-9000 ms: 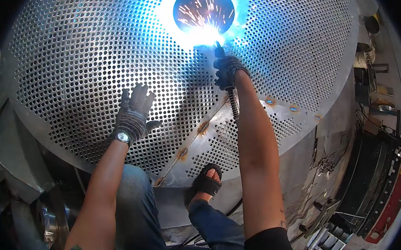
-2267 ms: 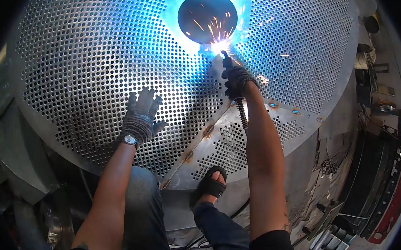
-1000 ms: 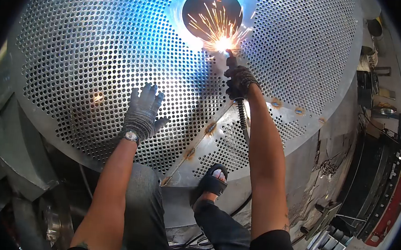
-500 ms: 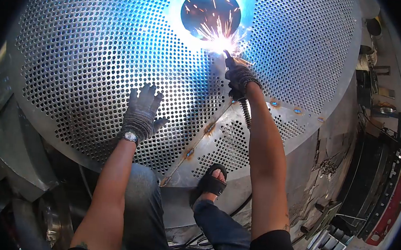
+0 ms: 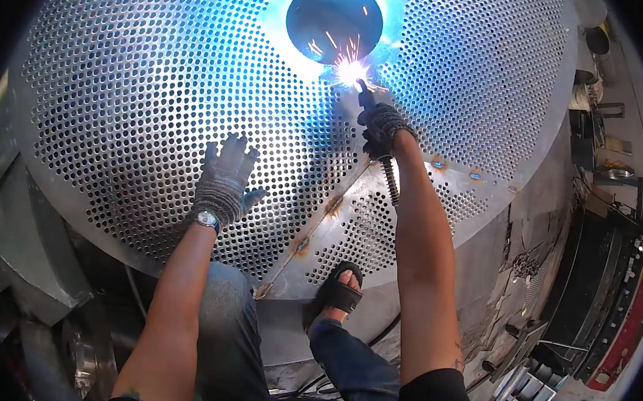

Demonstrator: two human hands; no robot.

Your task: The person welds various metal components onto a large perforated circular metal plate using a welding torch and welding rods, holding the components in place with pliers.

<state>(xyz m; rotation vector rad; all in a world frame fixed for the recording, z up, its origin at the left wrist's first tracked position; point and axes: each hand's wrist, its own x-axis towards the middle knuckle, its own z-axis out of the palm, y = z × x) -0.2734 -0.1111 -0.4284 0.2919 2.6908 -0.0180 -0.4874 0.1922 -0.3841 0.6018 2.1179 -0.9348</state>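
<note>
My right hand (image 5: 381, 130), in a dark knit glove, is wrapped round a welding torch (image 5: 366, 92). A bright arc with sparks burns at the torch tip, by the lower edge of a round hole (image 5: 334, 22) in a large perforated metal disc (image 5: 156, 107). The torch's ribbed cable (image 5: 391, 181) runs down below the hand. My left hand (image 5: 226, 177), also gloved and with a watch at the wrist, lies flat on the disc with its fingers spread. Between the hands a seam with scorched weld spots (image 5: 333, 206) runs down to the disc's near edge.
My sandalled foot (image 5: 343, 290) rests at the disc's near edge. Bent sheet metal (image 5: 35, 240) stands at the left. To the right are a dark and red machine part (image 5: 625, 333) and a metal fitting (image 5: 528, 390) on the floor. More weld spots (image 5: 439, 164) mark the right seam.
The glare and spark spray at the torch tip have shrunk. The torch tip has shifted very slightly; my left hand stays in place on the disc.
</note>
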